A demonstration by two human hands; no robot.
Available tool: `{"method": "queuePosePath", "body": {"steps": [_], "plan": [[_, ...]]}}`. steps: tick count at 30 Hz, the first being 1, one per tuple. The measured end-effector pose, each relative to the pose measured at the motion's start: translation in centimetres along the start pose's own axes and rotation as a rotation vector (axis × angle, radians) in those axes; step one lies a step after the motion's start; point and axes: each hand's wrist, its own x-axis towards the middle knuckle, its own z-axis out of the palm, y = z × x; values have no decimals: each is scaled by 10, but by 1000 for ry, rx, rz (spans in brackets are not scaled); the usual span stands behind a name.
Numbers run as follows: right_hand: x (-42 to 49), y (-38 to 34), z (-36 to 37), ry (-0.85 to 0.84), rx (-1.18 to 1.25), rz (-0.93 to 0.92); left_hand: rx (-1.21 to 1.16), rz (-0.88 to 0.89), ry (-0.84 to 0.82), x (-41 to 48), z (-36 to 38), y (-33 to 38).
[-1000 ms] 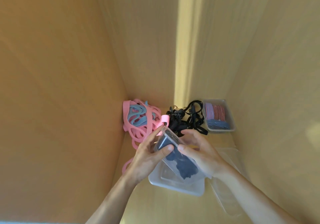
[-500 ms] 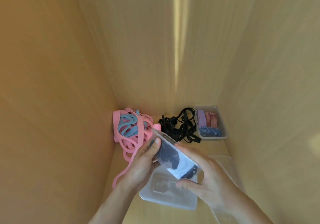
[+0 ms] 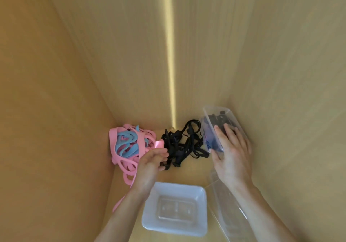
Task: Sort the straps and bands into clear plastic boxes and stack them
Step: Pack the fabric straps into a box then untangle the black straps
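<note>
A: Where is the camera mounted?

B: One head-worn wide-angle camera. It looks forward and steeply down into a wooden corner, where a bright vertical seam [image 3: 171, 69] runs up the middle of the frame.

A: How near is it?

B: Within arm's reach: both forearms enter from the lower edge, below the seam. The walls bow outward left and right of the seam.

A: Any shared coverage?

B: No second view is supplied.
</note>
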Motion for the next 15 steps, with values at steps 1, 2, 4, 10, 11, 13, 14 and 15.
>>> {"method": "queuePosePath", "body": {"steps": [1, 2, 4, 10, 11, 13, 14, 15], "plan": [[7, 1, 7, 0, -34, 27, -2, -20, 19, 3, -1, 0], [14, 1, 14, -4, -68, 43, 1, -43, 27, 6, -2, 0], [24, 3, 26, -20, -146, 50, 69, -81, 9, 13, -2, -1], [40, 4, 54, -141, -305, 93, 475, -14, 35, 27, 1, -13], [40, 6, 57, -161, -324, 93, 509, 13, 31, 29, 2, -13], [41, 9, 61, -193, -338, 85, 597, 71, 0, 33, 4, -12], [41, 10, 62, -212, -341, 84, 655, 102, -8, 35, 4, -11], [41, 11, 62, -233, -340, 81, 711, 130, -9, 38, 3, -13]]}}
